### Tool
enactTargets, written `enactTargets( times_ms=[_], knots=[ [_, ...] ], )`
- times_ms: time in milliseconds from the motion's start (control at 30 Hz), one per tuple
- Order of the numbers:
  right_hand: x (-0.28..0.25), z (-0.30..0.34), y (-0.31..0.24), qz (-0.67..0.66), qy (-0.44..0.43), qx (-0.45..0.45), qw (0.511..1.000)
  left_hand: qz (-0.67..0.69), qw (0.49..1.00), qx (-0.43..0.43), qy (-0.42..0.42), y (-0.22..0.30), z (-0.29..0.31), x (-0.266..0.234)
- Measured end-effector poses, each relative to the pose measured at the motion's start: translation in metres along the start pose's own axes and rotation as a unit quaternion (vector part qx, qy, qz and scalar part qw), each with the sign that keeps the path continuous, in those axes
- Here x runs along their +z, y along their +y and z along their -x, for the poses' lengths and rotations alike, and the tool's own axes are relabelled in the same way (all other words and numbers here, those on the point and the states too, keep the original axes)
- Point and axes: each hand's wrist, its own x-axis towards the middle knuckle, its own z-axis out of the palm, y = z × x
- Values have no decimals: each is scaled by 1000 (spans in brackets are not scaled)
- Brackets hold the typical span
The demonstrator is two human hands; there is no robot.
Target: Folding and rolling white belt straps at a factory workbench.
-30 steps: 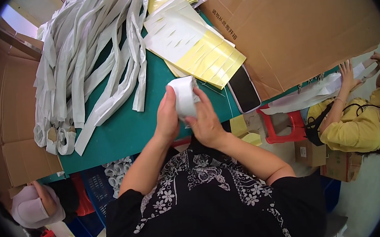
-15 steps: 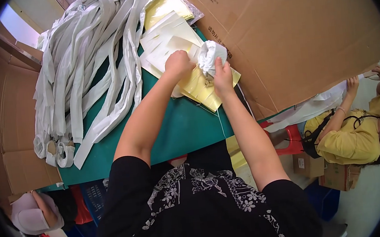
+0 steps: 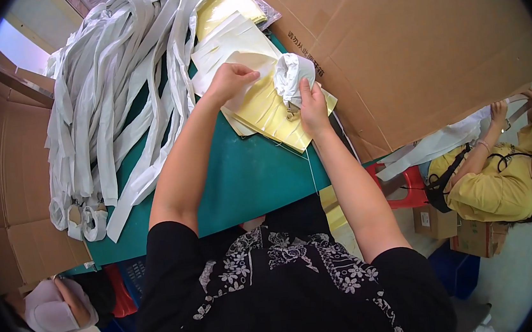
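My right hand (image 3: 313, 107) is closed around a bunched roll of white fabric (image 3: 294, 75), thumb on its near side. A small metal-looking piece hangs just below the roll. Left of it, the fingers of my left hand (image 3: 232, 81) are pinched on a thin, pale sheet (image 3: 254, 61), which curls up beside them. Beneath both hands lie yellow sheets (image 3: 267, 111) with several slits or strips across them. Cream-coloured sheets (image 3: 216, 52) overlap them toward the far left.
Long white fabric strips (image 3: 111, 85) heap over the green table (image 3: 235, 182) at left, with rolled ends near its front. A large cardboard panel (image 3: 408, 50) borders the right side. Wrapped yellow sheets (image 3: 228, 9) lie at the back. A person in yellow (image 3: 492, 189) works at right, another sits at lower left.
My left hand has moved left, away from the white roll, and the pale sheet now curves beside its fingers. My right hand keeps hold of the roll in nearly the same place.
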Motion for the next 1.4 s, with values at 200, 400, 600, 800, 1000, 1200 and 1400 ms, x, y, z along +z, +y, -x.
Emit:
enactTargets(
  times_ms=[200,400,600,800,1000,1200,1400],
  knots=[
    [2,-4,2,77,-53,6,996,510,850,125,43,-30,35,-97],
    [6,-12,-6,230,-126,27,965,459,840,283,64,11,142,-161],
    [62,40,-67,370,-210,-23,904,129,967,189,108,31,173,-28],
    [98,88,-97,470,-217,-131,845,140,984,74,83,6,190,-8],
    [93,100,-87,399,-265,-175,860,225,966,60,111,-6,204,7],
    [88,112,-82,206,-262,43,942,228,966,109,51,-15,218,-9],
    [107,130,-95,156,-288,93,940,96,942,218,236,-22,220,-8]
  ],
)
